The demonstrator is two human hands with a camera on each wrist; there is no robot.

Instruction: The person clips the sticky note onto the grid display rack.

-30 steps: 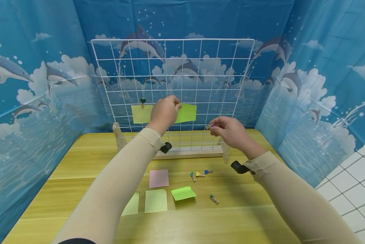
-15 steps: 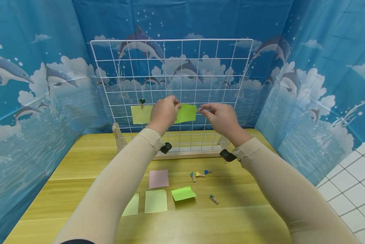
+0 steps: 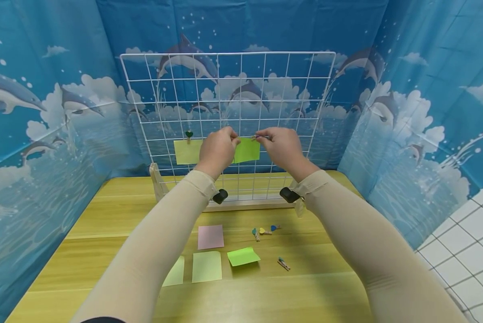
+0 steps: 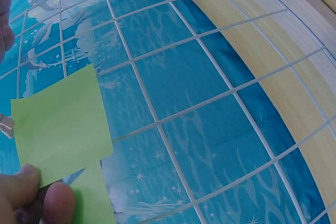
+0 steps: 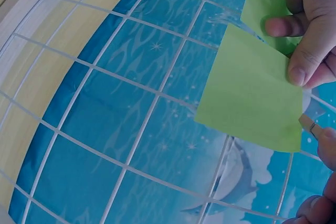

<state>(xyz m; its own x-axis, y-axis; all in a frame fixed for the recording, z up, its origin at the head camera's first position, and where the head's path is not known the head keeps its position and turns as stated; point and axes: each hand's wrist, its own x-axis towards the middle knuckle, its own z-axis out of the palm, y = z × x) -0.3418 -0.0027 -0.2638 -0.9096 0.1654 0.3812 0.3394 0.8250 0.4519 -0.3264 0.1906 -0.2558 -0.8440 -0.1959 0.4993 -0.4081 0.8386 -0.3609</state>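
Note:
A bright green sticky note [image 3: 247,150] lies against the white wire grid [image 3: 229,100]. My left hand [image 3: 217,149] pinches it near its upper left corner between thumb and finger. At the opposite upper corner, my right hand [image 3: 283,146] pinches a small wooden clothespin [image 5: 308,123], its tip right at the note's edge in the right wrist view. To the left hangs a paler yellow-green note [image 3: 185,153], fixed to the grid by a clothespin with a dark green heart [image 3: 189,134]; my left hand partly covers that note.
On the wooden table [image 3: 120,215] lie a pink note [image 3: 211,237], pale yellow notes [image 3: 207,267] and a curled green note [image 3: 243,256]. Several heart clothespins [image 3: 265,231] lie to their right, with another clothespin [image 3: 283,264] nearer. A wooden base [image 3: 249,204] carries the grid.
My right hand has moved left and up with the clothespin, from beside the grid's lower right to the green note's upper right corner. My left hand has stayed at the note.

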